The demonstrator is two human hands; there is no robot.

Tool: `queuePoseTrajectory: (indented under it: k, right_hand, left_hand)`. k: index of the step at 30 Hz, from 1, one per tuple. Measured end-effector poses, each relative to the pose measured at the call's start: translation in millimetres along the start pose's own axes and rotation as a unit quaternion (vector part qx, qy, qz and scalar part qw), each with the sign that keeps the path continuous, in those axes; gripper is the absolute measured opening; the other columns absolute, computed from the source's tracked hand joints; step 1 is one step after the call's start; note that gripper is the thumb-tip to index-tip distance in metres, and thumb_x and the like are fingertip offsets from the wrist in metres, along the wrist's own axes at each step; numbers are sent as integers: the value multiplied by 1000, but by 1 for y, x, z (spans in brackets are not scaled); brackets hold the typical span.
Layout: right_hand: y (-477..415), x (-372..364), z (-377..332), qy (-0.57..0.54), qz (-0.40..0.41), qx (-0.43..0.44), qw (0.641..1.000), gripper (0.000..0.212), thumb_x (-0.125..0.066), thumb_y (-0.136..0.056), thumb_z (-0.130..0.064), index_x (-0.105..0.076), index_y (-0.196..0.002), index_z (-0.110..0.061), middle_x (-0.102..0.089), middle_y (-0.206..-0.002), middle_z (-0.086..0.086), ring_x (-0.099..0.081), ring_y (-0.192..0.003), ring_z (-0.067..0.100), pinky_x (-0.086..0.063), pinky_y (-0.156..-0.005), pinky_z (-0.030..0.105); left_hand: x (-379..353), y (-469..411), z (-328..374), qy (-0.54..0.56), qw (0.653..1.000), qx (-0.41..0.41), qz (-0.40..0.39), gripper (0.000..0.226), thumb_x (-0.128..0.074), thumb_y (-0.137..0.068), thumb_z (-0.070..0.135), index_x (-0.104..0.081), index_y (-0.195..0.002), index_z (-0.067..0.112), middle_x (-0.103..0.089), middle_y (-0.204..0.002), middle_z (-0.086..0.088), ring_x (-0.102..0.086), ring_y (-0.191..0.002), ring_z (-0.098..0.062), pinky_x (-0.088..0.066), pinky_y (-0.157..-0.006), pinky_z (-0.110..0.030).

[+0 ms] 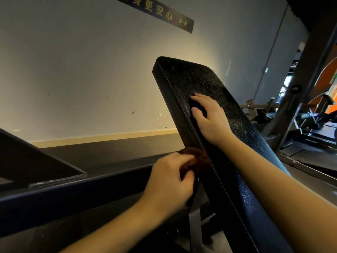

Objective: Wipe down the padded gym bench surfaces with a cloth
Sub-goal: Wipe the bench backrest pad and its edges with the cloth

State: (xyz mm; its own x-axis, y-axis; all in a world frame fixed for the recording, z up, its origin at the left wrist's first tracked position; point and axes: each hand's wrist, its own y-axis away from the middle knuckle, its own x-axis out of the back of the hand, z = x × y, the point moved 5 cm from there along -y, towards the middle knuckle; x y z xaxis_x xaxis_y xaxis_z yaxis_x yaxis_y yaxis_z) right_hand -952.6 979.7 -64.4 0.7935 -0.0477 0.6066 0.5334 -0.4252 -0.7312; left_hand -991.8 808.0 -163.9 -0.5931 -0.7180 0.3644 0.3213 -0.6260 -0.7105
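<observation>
A black padded bench backrest (206, 83) with white stitching rises at a slant through the middle of the view. My right hand (209, 117) rests flat on its textured top face, fingers straight and pointing up-left. My left hand (169, 181) grips a bunched reddish-brown cloth (195, 159) and holds it against the pad's left side edge, lower down. Most of the cloth is hidden behind my fingers.
A dark metal frame beam (54, 196) runs across the lower left, with a dark panel (36, 161) above it. A pale wall (82, 79) stands behind. Rack uprights (310, 73) and other gym machines (313, 121) crowd the right side.
</observation>
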Motion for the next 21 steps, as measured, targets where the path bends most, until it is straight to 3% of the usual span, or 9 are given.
queuePoseTrajectory:
  k: [3,6,9,12,13,17,21]
  right_hand:
    - [0,0,0,-3,-2,2,1000,41,-50,-104,-29,-56,-144,-24,-49,-152,-8,-38,-142,12,-25,-119,36]
    - [0,0,1,-2,-1,-3,1000,41,-50,-104,-30,-56,-144,-25,-48,-152,-9,-37,-142,11,-24,-119,37]
    - [0,0,0,-3,1,-4,1000,41,-51,-103,-29,-56,-143,-26,-49,-152,-8,-38,-142,11,-24,-118,37]
    - [1,1,-1,-4,1,-5,1000,41,-50,-103,-29,-56,-144,-25,-49,-152,-8,-37,-142,11,-23,-118,35]
    - [1,1,-1,-4,-2,-5,1000,41,-50,-103,-29,-56,-144,-25,-48,-153,-8,-37,-143,11,-23,-118,34]
    - [3,1,-1,-3,-8,-5,1000,42,-50,-104,-29,-56,-145,-22,-48,-154,-5,-37,-144,13,-22,-116,29]
    - [3,2,-3,-12,-9,-1,1000,42,-51,-103,-28,-56,-144,-21,-49,-153,-4,-38,-143,13,-26,-120,35]
  left_hand:
    - [22,-45,-18,12,995,77,69,21,-63,-97,17,-77,-111,26,-75,-90,9,-69,-83,-4,-58,-79,-26]
    - [21,-71,-21,-37,990,84,109,22,-59,-98,15,-76,-110,25,-71,-87,9,-66,-79,-8,-49,-67,-21]
    - [-3,-32,-15,16,996,84,31,25,-60,-96,6,-75,-108,22,-67,-79,9,-63,-68,-4,-43,-58,-13]
    - [-16,25,-1,15,991,63,-119,29,-66,-90,10,-77,-110,29,-68,-89,18,-66,-83,1,-48,-70,-11]
    - [-13,31,-2,8,988,76,-137,29,-67,-89,12,-78,-109,30,-70,-89,18,-67,-84,1,-52,-73,-14]
    - [23,-16,-19,15,987,161,-14,14,-64,-95,18,-75,-93,26,-73,-80,4,-69,-73,-6,-54,-64,-16]
    - [37,-68,-29,22,984,149,91,16,-73,-91,38,-74,-96,23,-70,-86,13,-66,-83,-4,-49,-70,-17]
